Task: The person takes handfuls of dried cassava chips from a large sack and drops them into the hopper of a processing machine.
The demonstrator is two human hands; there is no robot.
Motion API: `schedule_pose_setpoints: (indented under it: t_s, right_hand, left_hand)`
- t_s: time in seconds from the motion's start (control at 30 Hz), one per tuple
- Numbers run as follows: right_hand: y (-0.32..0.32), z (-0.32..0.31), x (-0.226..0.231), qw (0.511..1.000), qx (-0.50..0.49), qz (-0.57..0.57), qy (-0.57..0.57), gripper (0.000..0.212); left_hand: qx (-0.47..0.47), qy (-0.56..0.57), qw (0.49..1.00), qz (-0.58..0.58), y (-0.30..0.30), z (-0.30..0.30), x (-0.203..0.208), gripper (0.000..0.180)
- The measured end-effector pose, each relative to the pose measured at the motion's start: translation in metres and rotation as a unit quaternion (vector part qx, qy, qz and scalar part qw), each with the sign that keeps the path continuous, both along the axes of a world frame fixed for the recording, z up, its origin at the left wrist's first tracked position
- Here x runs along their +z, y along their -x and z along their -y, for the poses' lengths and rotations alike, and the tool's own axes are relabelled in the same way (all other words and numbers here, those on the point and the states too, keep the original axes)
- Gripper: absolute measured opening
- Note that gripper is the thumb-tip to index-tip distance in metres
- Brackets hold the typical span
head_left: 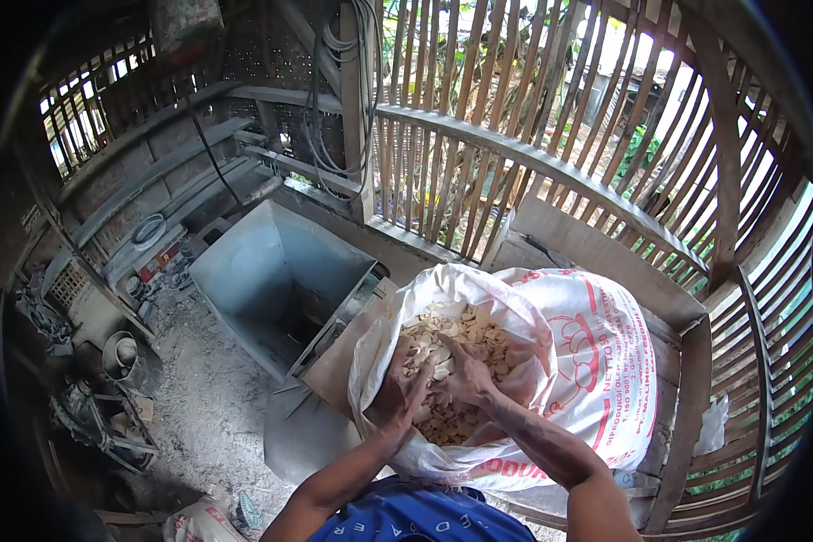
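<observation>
A large white woven sack (619,375) with red print leans toward me, its mouth rolled wide. Pale, flat dried chips (479,332) fill the opening. Both my hands reach into it. My left hand (397,384) is cupped at the near left side of the chips, with its fingers curled about some of them. Facing it, my right hand (467,375) is bent inward, thumb and fingers round more chips. A small heap of chips shows between the two hands. Some fingertips are hidden among the chips.
Left of the sack stands a deep grey-blue metal hopper (321,239). A wooden bench (668,388) carries the sack. Slatted walls (506,154) curve behind and to the right. Buckets (126,357) and clutter line the dusty floor at left; another sack (203,522) lies low left.
</observation>
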State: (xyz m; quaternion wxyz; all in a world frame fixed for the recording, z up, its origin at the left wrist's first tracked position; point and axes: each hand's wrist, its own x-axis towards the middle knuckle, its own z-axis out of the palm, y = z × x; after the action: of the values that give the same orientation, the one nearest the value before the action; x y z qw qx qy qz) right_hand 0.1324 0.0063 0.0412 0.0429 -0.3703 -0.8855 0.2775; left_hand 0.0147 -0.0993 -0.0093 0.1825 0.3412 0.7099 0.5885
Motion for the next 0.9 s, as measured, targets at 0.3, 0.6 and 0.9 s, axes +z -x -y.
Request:
schedule_pose_setpoints:
  t_s: [0.3, 0.6, 0.9]
  right_hand:
    - [0.006, 0.008, 0.01, 0.9, -0.041, -0.313, 0.302, 0.082]
    - [0.023, 0.032, 0.042, 0.798, -0.197, -0.512, 0.249, 0.035]
    - [0.027, 0.038, 0.073, 0.776, -0.169, -0.581, 0.181, 0.027]
  left_hand:
    - [0.149, -0.096, 0.956, 0.235, -0.023, -0.041, -0.005, 0.034]
    - [0.108, -0.293, 0.935, 0.166, -0.043, -0.044, 0.06, 0.019]
    - [0.078, -0.358, 0.928, 0.07, -0.038, -0.041, 0.099, 0.015]
